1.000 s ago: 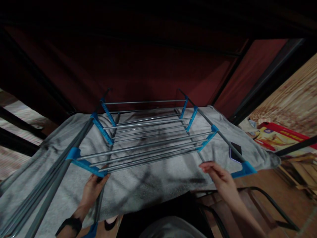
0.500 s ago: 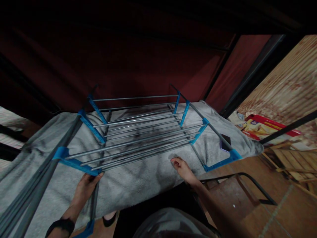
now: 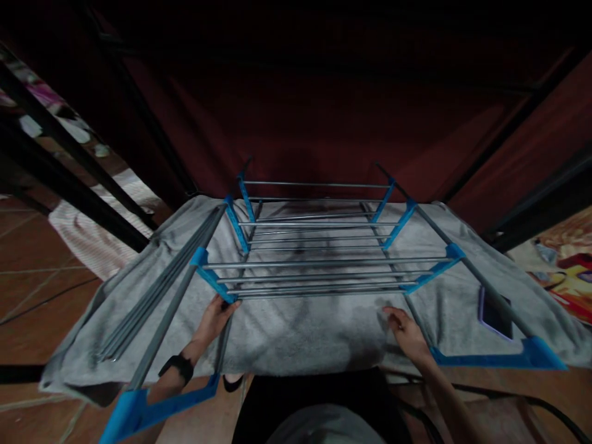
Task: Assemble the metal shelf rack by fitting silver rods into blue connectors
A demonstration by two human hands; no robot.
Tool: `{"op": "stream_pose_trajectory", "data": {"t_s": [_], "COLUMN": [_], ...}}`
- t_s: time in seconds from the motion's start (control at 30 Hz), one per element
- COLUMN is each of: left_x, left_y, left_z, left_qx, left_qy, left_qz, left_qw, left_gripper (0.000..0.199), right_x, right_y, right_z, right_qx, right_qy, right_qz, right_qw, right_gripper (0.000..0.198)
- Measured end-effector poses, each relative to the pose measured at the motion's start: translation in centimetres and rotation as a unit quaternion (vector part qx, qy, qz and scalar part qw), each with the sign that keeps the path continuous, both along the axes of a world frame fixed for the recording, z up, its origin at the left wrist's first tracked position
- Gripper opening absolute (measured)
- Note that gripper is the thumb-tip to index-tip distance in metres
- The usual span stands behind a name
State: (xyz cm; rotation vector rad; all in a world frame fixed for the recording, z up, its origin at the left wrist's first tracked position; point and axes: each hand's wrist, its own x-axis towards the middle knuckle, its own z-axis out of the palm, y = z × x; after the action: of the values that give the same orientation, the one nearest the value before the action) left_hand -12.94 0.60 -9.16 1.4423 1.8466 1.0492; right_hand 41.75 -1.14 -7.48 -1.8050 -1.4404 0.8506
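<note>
A rack of grey metal tubes (image 3: 324, 263) with blue plastic brackets (image 3: 215, 280) stands across a grey blanket (image 3: 305, 333). My left hand (image 3: 215, 320) is closed around the lower end of the left front bracket, thumb in front and the other fingers partly hidden behind it. Over the blanket, just left of the rack's right side tube, my right hand (image 3: 409, 333) hovers with loosely bent fingers apart and nothing visible in them. A bundle of loose grey tubes (image 3: 161, 287) lies on the blanket, left of the rack.
A phone (image 3: 497, 314) rests on the blanket beyond the right side tube. Dark red panels (image 3: 314, 142) rise behind the rack. Dark metal bars (image 3: 115, 203) border the left side, above a tiled floor (image 3: 32, 265) with a striped cloth (image 3: 87, 228).
The view has swung left, so the rack appears farther right and squarer to me. My left hand stays at the bracket. My right hand remains off the rack, its fingers slightly more extended.
</note>
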Motion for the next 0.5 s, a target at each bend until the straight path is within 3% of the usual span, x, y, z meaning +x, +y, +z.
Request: {"op": "stream_pose_trajectory", "data": {"t_s": [0.1, 0.2, 0.27, 0.4, 0.5], "left_x": [-1.1, -3.2, -4.4, -5.4, -5.0], "left_y": [-0.2, 0.1, 0.7, 2.9, 4.8], "left_z": [0.9, 2.3, 3.1, 4.1, 4.1], "left_qx": [-0.052, -0.138, -0.171, -0.094, -0.014], "left_qy": [-0.048, -0.112, -0.127, -0.097, -0.103], "left_qz": [-0.044, -0.104, -0.098, 0.013, 0.045], "left_qw": [0.997, 0.979, 0.972, 0.991, 0.994], "left_gripper": [0.047, 0.045, 0.044, 0.055, 0.069], "right_x": [-2.3, -4.0, -4.2, -3.1, -3.2], "right_y": [-0.8, -2.1, -2.6, -1.4, 1.8], "right_z": [3.8, 9.7, 13.7, 19.6, 23.0], "right_qx": [-0.048, -0.095, -0.108, -0.092, -0.091], "right_qy": [0.082, 0.115, 0.121, 0.15, 0.169], "right_qz": [0.08, 0.174, 0.201, 0.133, 0.079], "right_qw": [0.992, 0.973, 0.966, 0.975, 0.978], "right_gripper": [0.033, 0.04, 0.038, 0.024, 0.021]}}
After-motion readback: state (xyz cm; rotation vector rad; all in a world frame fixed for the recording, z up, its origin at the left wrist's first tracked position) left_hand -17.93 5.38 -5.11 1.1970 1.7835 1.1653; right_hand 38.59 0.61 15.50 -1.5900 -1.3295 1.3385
